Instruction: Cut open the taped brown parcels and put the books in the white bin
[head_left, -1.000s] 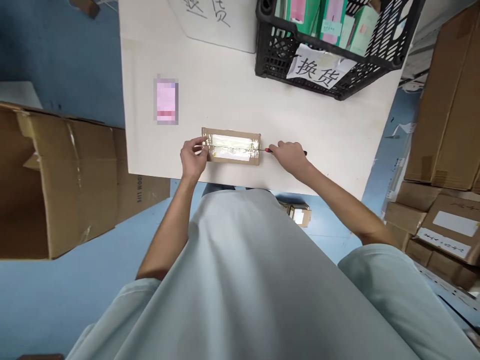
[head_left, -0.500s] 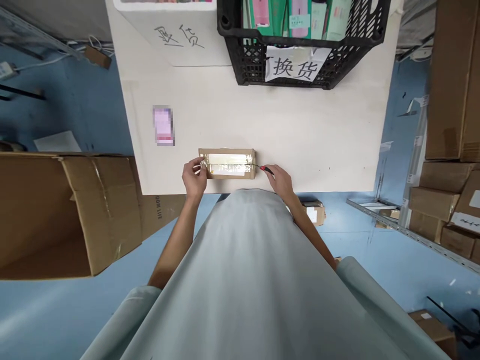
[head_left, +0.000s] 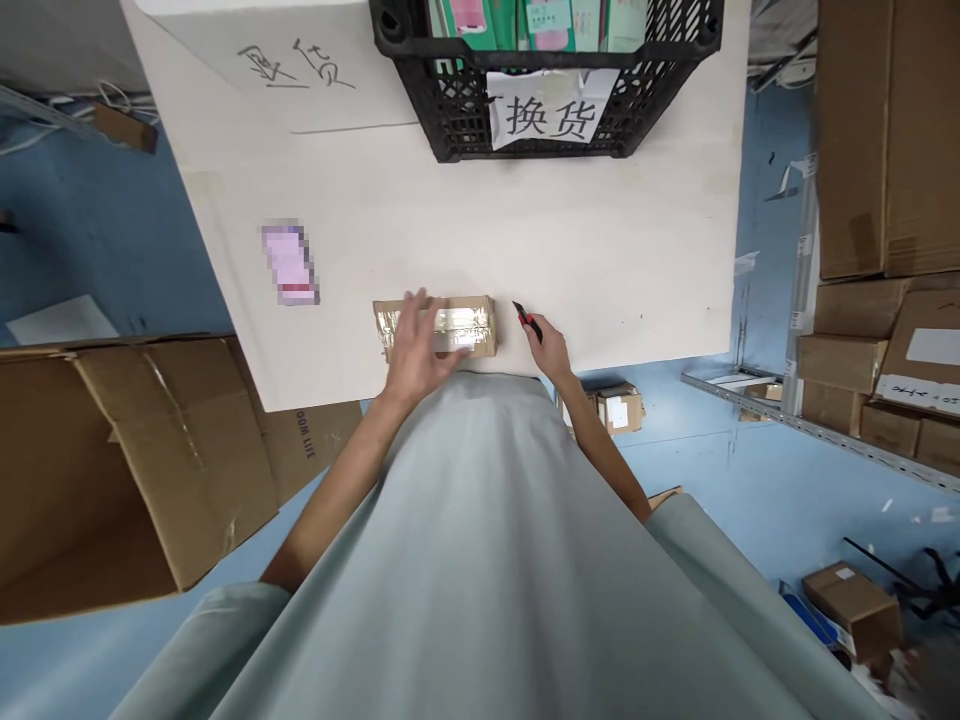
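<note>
A small brown cardboard box [head_left: 465,325] wrapped in shiny clear tape lies near the front edge of the white table [head_left: 600,270]. My left hand [head_left: 418,345] rests on top of the box, fingers stretched flat over its left half. My right hand [head_left: 550,345] is just right of the box, closed on a small red and black cutter [head_left: 525,319] whose tip points up and left, clear of the box.
A black plastic crate [head_left: 540,90] with a paper label and green and pink packs stands at the table's back. A white bin with handwriting [head_left: 300,70] is beside it. A large open carton [head_left: 112,450] stands at left; stacked cartons [head_left: 885,140] fill the right.
My right hand has pulled the cutter off the box's right end. My left hand has moved from gripping the left end to lying flat on the top. The view has shifted.
</note>
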